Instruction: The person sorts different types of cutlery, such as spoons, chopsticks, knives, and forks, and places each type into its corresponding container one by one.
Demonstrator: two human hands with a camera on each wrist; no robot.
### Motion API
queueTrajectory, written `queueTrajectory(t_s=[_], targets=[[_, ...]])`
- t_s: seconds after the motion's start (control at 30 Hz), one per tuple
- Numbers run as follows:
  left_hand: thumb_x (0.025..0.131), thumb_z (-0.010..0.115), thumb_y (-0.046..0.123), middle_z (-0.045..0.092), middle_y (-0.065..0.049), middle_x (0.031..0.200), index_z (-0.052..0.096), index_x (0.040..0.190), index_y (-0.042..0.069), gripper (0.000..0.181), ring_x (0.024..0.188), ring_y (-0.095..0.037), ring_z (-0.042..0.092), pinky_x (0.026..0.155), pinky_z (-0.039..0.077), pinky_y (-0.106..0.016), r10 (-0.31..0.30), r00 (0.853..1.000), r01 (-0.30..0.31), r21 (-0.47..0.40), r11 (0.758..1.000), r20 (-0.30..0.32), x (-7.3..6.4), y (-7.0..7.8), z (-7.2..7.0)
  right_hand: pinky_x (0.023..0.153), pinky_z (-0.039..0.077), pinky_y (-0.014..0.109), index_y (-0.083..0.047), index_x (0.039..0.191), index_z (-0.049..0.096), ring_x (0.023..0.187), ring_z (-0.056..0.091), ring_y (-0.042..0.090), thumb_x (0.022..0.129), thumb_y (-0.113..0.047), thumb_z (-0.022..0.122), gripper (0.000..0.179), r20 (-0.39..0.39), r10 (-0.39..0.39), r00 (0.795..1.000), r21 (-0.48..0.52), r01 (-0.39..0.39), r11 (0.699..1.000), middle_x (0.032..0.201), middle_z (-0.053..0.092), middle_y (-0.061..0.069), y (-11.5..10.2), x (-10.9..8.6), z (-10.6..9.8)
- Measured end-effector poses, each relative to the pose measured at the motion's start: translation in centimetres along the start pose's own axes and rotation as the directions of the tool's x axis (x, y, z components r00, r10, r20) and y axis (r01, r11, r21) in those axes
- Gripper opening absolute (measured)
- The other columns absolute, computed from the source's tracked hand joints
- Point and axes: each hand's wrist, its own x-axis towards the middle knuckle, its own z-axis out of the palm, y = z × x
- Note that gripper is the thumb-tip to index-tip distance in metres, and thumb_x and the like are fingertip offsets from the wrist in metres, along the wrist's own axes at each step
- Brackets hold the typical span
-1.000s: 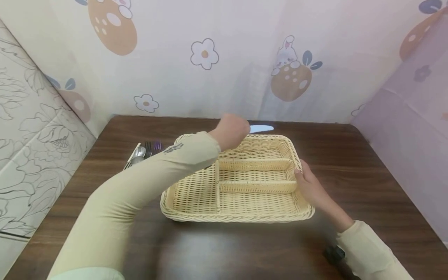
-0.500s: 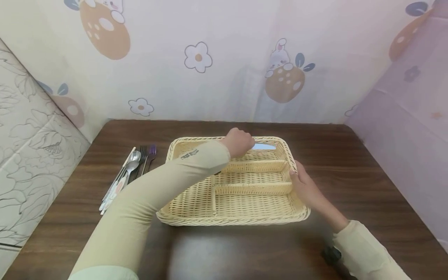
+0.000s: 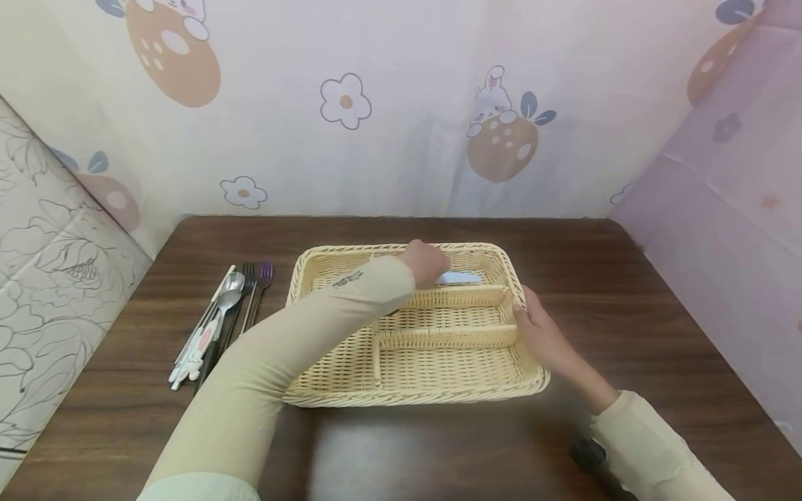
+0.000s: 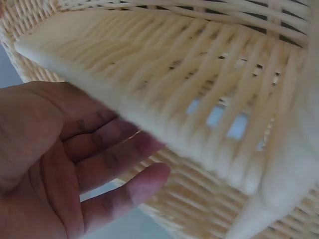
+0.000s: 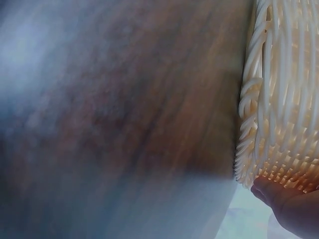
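A cream woven basket [image 3: 460, 400] with dividers stands on the table. My left hand [image 3: 427, 264] reaches into its back long compartment and holds a knife [image 3: 460, 277] there, its pale blue blade pointing right. In the left wrist view, the left hand [image 4: 94, 154] has fingers behind a woven divider [image 4: 159, 94]; the blade [image 4: 217, 119] shows through the weave, and the grip on the handle is hidden. My right hand [image 3: 544, 334] grips the basket's right end, thumb on the rim. The right wrist view shows the right hand [image 5: 291, 201] low at the basket wall [image 5: 284, 99].
Left of the basket lie chopsticks [image 3: 203, 320], metal spoons [image 3: 230, 292], a black fork [image 3: 248, 278] and a purple fork [image 3: 266, 275], close together. A patterned curtain [image 3: 401, 139] hangs behind the dark wooden table [image 3: 601, 278]. A dark object [image 3: 587, 454] is by the right sleeve.
My left hand has brought the knife from beyond the basket's back rim down into the back compartment. My right hand keeps its grip on the basket. The head view has shifted slightly.
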Motion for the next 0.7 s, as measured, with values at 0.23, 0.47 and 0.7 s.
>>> queueTrajectory(t_s=[0.23,0.47,0.7], targets=[[0.097,0.05,0.012,0.065,0.0,0.102,0.063,0.109,0.014,0.017,0.076,-0.011,0.049,0.079,0.049,-0.032,-0.013,1.0,0.014,-0.017,1.0,0.028,0.3,-0.4,0.3,0.102,0.03,0.059,-0.005,0.151,0.002,0.115,0.048,0.045,0.105,-0.022,0.021,0.053,-0.004,-0.001,1.0,-0.017,0.001,1.0,0.137,0.032,0.035,-0.1,0.1,0.0],[0.097,0.049,0.008,0.066,0.002,0.097,0.065,0.105,0.014,0.019,0.072,-0.011,0.047,0.078,0.049,-0.031,-0.025,0.998,0.025,0.007,1.0,0.054,1.0,-0.1,0.4,0.1,0.033,0.059,-0.005,0.15,0.003,0.108,0.053,0.043,0.105,-0.022,0.021,0.052,-0.004,-0.013,1.0,-0.014,0.013,1.0,0.134,0.036,0.035,-0.1,0.1,-0.2],[0.099,0.049,0.021,0.065,0.003,0.096,0.063,0.106,0.016,0.016,0.072,-0.01,0.046,0.072,0.05,-0.03,-0.04,0.996,0.038,0.029,0.999,0.074,2.3,0.0,1.5,0.081,0.052,0.048,-0.007,0.151,0.001,0.09,0.062,0.036,0.105,-0.022,0.022,0.053,0.006,0.012,1.0,0.036,-0.012,0.999,0.13,0.036,0.037,0.0,0.1,0.0]])
